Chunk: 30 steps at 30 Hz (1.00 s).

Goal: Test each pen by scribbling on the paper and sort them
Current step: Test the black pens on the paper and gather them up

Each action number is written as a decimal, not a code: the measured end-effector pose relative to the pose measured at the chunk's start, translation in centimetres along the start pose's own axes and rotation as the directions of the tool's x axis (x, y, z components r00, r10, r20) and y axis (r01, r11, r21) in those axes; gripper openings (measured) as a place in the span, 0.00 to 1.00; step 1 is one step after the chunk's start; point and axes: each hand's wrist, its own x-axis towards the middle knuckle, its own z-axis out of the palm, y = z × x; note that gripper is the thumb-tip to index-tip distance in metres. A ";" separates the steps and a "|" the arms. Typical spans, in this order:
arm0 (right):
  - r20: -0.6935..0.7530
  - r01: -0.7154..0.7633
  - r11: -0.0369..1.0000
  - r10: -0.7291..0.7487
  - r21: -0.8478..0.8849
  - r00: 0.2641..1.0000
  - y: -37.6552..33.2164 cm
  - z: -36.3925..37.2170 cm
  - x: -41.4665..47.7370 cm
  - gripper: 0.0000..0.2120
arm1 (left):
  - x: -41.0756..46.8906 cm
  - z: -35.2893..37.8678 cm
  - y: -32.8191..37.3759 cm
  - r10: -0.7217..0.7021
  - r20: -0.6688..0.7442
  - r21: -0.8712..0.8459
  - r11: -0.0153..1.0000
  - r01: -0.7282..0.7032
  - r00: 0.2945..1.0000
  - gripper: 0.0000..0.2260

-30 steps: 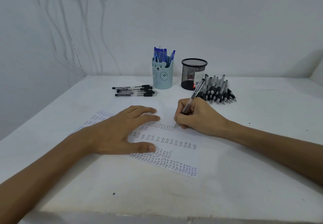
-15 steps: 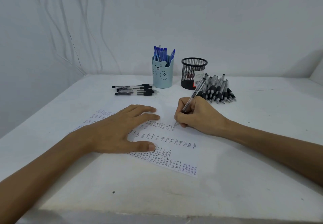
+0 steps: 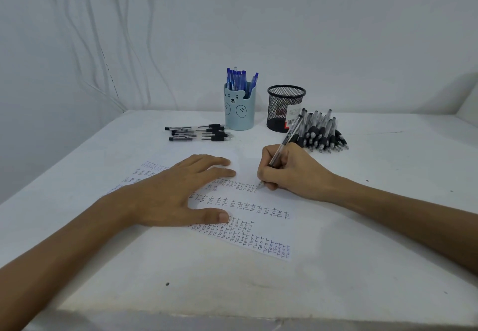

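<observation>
Many rows of "test" fill the white paper sheet point(image 3: 245, 197); the right hand point(image 3: 292, 173) grasps a clear black-grip pen point(image 3: 287, 137), tip on it, while the left hand point(image 3: 176, 193) lies flat, released. A heap of black pens point(image 3: 322, 134) apparently awaits testing.

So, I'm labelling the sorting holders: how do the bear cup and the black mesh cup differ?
The bear cup is solid pale blue with a bear face; the mesh cup is black see-through wire. The bear cup holds blue pens standing above its rim; no pens rise above the mesh cup's rim. The mesh cup looks wider than the bear cup. Both stand upright, side by side but apart, at the back of the table.
</observation>
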 end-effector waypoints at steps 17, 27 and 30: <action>0.008 -0.064 0.990 0.063 0.123 0.998 -0.2 -0.1 0.3 0.11 | 0.0 0.0 -0.1 0.005 -0.003 0.001 1.000 -0.005 1.000 0.35; -0.015 -0.192 0.873 0.222 0.449 0.975 -0.9 -2.0 1.5 0.05 | -0.3 -0.4 -0.7 -0.034 -0.062 -0.049 0.998 0.031 0.997 0.26; -0.096 -0.138 0.887 0.200 0.441 0.975 -1.3 -2.3 1.6 0.09 | -0.3 -0.4 -1.1 -0.060 -0.074 -0.044 0.997 0.057 0.995 0.24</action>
